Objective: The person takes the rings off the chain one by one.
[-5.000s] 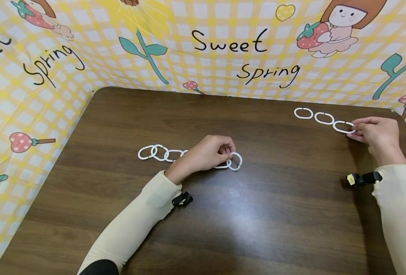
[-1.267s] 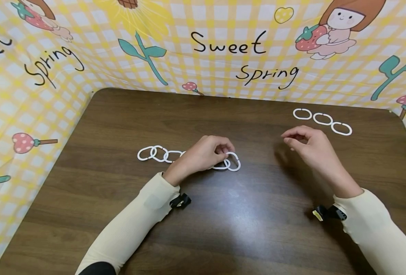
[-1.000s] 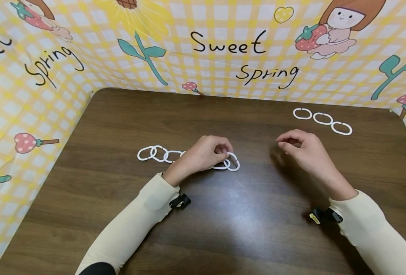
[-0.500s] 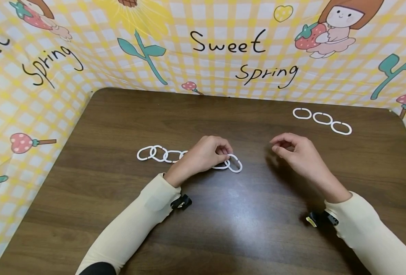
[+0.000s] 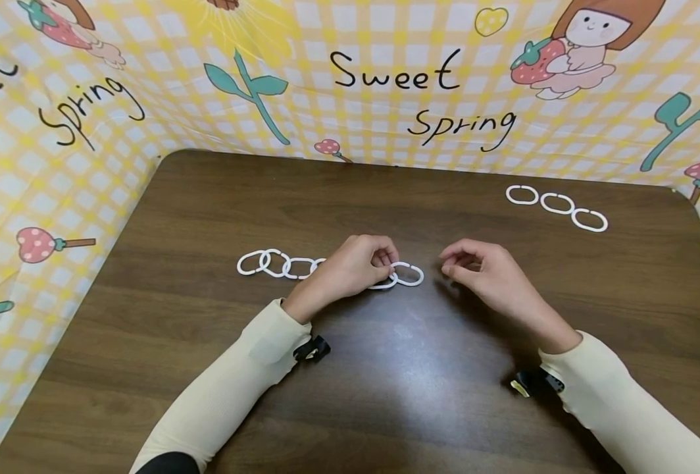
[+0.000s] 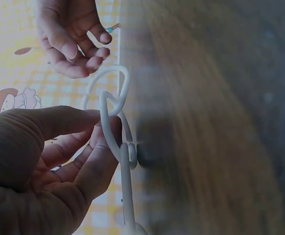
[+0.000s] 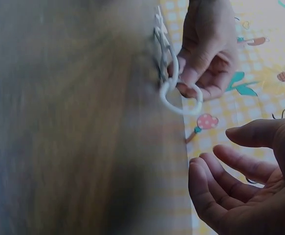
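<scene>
My left grip (image 5: 362, 263) is pinching a white plastic-looking chain (image 5: 287, 268) near its right-hand end, thumb against fingertips, while the end link (image 5: 422, 275) hooks through its neighbour just beyond them. My right grip (image 5: 486, 270) is released, fingers loosely curved around nothing, near that end link but apart from it. My own left hand covers the chain's middle (so I can't count its links).

Every link I can see clearly has a small split, and that is where I'd expect trouble: a sideways tug with a split lined up against its neighbour could let the two slip apart. If I pinched too lightly, the end could swivel or drop, and a clumsy nudge from my right fingers could cause the same. Whether the end link touches the wood, I cannot tell.

The tabletop (image 5: 302, 395) is dark brown wood grain, with a glossy patch of glare in front of me; it may let links slide. Three loose white links (image 5: 572, 209) lie in a slanting row toward its far right corner. Yellow-and-white checked cloth (image 5: 166, 79), printed "Sweet Spring", rises behind and along the left.
</scene>
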The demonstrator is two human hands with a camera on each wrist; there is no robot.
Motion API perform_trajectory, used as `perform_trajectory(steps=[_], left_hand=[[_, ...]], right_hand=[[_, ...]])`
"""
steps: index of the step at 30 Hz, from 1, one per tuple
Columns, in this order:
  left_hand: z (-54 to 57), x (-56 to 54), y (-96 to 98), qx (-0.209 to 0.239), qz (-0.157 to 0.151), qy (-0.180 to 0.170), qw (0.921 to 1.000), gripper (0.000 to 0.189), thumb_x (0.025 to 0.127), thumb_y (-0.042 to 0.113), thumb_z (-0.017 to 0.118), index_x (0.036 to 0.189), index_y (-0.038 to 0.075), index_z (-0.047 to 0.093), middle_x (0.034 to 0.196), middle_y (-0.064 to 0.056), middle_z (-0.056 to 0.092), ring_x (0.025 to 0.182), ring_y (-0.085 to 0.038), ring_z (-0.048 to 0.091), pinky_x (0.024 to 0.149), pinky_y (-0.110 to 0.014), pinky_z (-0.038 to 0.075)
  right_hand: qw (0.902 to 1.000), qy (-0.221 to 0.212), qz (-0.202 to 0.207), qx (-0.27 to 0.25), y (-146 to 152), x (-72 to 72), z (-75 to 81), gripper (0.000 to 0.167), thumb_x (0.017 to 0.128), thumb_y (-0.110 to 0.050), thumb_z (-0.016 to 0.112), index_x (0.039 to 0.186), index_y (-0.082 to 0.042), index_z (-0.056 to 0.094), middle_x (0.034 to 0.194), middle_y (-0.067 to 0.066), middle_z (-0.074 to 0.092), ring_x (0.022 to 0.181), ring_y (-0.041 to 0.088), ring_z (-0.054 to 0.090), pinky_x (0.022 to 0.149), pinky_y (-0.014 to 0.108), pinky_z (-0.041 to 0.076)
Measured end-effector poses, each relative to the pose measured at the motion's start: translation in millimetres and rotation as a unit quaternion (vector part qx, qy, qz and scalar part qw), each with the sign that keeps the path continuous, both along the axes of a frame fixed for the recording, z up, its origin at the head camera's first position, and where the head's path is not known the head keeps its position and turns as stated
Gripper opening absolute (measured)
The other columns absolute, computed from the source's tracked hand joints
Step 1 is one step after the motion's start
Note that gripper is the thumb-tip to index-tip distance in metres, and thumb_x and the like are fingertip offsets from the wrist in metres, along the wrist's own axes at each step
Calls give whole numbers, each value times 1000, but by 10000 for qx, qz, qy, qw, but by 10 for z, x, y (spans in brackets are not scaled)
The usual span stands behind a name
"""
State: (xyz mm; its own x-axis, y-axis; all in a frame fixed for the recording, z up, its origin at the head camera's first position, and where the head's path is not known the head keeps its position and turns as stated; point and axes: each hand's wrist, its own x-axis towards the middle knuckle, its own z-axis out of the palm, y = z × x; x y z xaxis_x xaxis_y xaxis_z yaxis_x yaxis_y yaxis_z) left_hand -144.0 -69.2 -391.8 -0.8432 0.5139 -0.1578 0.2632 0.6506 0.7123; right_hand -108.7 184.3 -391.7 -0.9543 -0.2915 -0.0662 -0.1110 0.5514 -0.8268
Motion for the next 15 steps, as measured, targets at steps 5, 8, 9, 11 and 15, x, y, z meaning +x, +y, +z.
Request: perform_trajectory(steps=[5,8,9,11,15], left_hand=[[4,-2,-3,3,26,-55,10000,5,94,6,70,98,7,73,88,-3,71,83,-12,65,77,-23,51],[-1,-4,-4,6,42,-69,10000,5,94,6,71,98,6,73,88,-3,71,83,-12,65,77,-23,51],[-1,-4,-4,7,46,-80,10000,5,94,6,71,98,6,73,88,-3,71,83,-12,65,77,-22,51],[-3,-5,-3,8,47,-92,9999,5,94,7,71,99,6,73,88,-3,72,83,-12,65,77,-22,51],[-2,-6,-4,42,53,-108,9999,5,94,7,70,99,6,73,89,-4,72,83,-12,65,77,-22,51]], right_hand=[[9987,-304,167,-384,-124,-10,-68,17,93,1,68,109,1,74,95,15,76,81,6,66,74,19,53],[9970,-471,189,-590,-182,-10,-85,17,92,1,69,109,2,73,96,17,76,80,7,67,70,20,53],[9963,-530,183,-657,-199,-10,-89,18,92,1,69,109,3,73,97,17,76,79,7,67,69,21,53],[9953,-623,142,-732,-227,-13,-99,19,91,2,70,109,4,72,97,17,76,79,8,67,68,22,53],[9926,-808,12,-911,-277,-18,-118,19,90,4,70,109,6,71,95,17,75,78,6,67,69,21,55]])
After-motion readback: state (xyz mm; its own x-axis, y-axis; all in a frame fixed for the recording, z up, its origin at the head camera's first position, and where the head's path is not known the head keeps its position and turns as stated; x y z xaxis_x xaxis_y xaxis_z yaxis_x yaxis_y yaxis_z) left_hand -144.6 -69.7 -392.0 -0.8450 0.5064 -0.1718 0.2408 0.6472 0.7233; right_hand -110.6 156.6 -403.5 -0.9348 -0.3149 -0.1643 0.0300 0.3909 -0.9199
